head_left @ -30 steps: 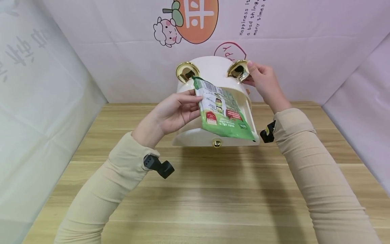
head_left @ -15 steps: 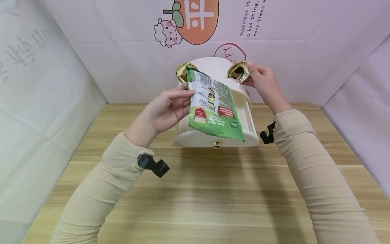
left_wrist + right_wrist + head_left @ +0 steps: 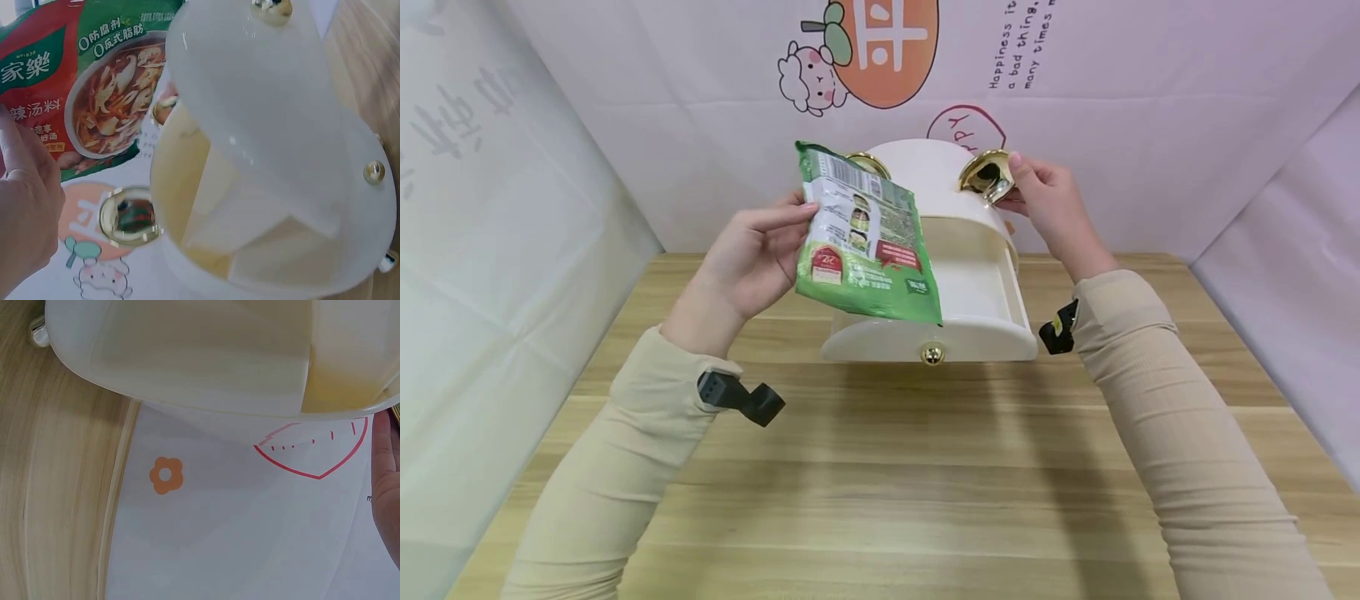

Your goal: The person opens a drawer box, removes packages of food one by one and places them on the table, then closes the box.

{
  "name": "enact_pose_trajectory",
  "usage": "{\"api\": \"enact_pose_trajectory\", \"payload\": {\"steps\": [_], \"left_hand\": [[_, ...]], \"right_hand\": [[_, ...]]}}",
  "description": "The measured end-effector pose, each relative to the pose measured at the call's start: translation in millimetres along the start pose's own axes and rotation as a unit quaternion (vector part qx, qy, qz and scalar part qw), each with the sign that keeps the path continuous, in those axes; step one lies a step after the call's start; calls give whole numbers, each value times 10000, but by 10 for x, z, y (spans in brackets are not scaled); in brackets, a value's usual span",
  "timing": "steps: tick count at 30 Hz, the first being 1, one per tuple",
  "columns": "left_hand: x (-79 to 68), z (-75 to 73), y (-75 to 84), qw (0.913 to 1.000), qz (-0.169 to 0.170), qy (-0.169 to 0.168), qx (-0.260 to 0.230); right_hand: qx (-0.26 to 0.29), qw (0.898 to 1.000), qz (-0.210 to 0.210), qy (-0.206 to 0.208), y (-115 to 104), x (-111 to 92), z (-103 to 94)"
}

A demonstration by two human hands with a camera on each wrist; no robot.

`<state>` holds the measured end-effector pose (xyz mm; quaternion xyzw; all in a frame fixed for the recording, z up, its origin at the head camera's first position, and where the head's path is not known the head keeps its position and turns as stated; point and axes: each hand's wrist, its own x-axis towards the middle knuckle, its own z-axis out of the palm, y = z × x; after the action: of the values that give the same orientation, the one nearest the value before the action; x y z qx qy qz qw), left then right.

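Note:
My left hand (image 3: 745, 258) pinches a green soup seasoning packet (image 3: 865, 242) by its left edge, thumb on the face towards me. The packet is tilted, its printed back showing in the head view. A bowl of soup is pictured on its front (image 3: 115, 94) in the left wrist view. Behind it stands a white box (image 3: 917, 171) with a rounded top and two gold ear-like discs. Its drawer (image 3: 880, 342), with a gold knob (image 3: 933, 354), is pulled out; the packet covers its left part. My right hand (image 3: 1052, 204) grips the right gold disc (image 3: 983, 177) at its outer edge.
The box stands at the back of a wooden table (image 3: 880, 500), close to a white printed cloth (image 3: 700, 125). More white cloth (image 3: 497, 275) hangs along the left and right sides. A black camera mount (image 3: 741, 398) sits on each wrist.
My left hand has moved left with the packet, away from over the drawer, uncovering more of the drawer's inside. The right hand stays on the gold disc.

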<state>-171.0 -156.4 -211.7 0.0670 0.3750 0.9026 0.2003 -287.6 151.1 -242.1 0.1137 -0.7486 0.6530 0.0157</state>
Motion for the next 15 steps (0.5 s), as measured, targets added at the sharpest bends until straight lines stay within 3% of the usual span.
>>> {"api": "enact_pose_trajectory", "payload": {"steps": [15], "left_hand": [[-237, -460, 175, 9963, 374, 101, -767]], "right_hand": [[96, 9999, -2, 32, -8, -16, -7]]}}
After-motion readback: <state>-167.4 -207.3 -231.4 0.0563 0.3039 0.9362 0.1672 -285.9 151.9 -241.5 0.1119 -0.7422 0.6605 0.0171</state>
